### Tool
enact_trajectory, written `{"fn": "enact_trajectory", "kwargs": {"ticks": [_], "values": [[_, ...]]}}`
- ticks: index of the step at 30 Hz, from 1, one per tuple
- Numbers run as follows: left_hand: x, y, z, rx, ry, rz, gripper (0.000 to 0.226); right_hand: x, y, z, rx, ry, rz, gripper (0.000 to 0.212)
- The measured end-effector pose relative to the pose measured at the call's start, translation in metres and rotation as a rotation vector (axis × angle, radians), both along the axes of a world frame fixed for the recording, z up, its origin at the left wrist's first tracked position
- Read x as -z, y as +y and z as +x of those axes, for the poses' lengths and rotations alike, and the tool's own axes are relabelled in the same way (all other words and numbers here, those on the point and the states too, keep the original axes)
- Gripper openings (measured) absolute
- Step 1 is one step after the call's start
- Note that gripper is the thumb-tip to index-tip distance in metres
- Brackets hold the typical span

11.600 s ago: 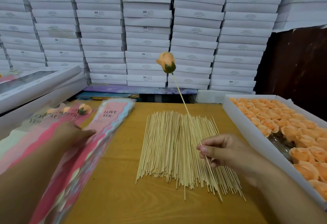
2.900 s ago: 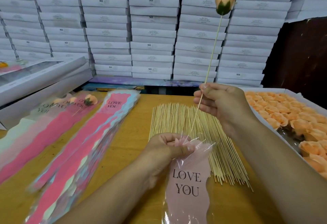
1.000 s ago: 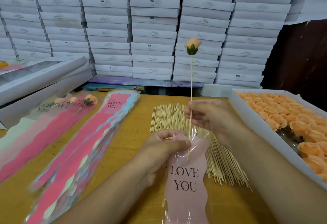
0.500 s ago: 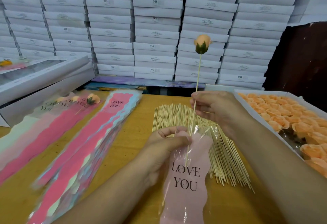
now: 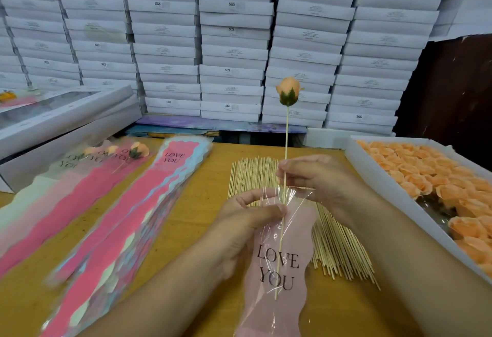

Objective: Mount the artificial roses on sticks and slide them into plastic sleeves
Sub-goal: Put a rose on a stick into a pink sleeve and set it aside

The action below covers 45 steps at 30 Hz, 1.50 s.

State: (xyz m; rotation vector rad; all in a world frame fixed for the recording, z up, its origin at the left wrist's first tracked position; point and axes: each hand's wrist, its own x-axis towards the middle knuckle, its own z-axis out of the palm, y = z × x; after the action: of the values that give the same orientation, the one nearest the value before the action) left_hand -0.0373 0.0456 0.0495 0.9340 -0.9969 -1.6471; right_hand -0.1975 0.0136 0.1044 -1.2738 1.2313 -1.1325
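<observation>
Countless white boxes (image 5: 234,52) behind wooden table (image 5: 207,193)

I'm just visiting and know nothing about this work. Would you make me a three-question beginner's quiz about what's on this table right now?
1. True or false: the stick has already entered the sleeve.
2. Which hand pinches the stick above the sleeve? A) left hand B) right hand
3. Fill in: the loose roses lie in a white ____ on the person's right.

Key: 1 true, its lower end shows through the clear plastic; 2 B, the left hand holds the sleeve's mouth; 3 tray.
</observation>
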Motion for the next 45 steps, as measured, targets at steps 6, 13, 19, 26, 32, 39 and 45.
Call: {"fn": "enact_trajectory", "kwargs": {"ticks": [6, 13, 19, 26, 32, 39, 45], "values": [[0.000, 0.005, -0.001, 0.082, -0.064, -0.003, 0.034, -0.025, -0.014, -0.007, 0.159, -0.119, -0.040, 0.012], [-0.001, 0.008, -0.003, 0.088, -0.092, -0.001, 0.033, -0.032, -0.016, -0.014, 0.224, -0.120, -0.086, 0.008], [0.001, 0.007, -0.003, 0.078, -0.074, 0.017, 0.029, -0.023, -0.007, -0.013, 0.163, -0.091, -0.064, 0.009], [-0.002, 0.005, -0.003, 0.041, -0.004, 0.026, 0.031, -0.009, 0.002, -0.013, 0.093, -0.049, -0.042, 0.007], [-0.005, 0.005, -0.003, 0.000, 0.046, 0.058, 0.047, 0.007, 0.009, -0.011, 0.037, -0.027, 0.015, 0.012], [-0.004, 0.005, -0.003, -0.013, 0.047, 0.074, 0.039, 0.009, 0.013, -0.010, -0.020, 0.006, 0.043, 0.011], [-0.004, 0.008, -0.005, -0.007, 0.048, 0.082, 0.044, -0.010, -0.001, -0.006, 0.105, -0.040, 0.044, 0.014]]}}
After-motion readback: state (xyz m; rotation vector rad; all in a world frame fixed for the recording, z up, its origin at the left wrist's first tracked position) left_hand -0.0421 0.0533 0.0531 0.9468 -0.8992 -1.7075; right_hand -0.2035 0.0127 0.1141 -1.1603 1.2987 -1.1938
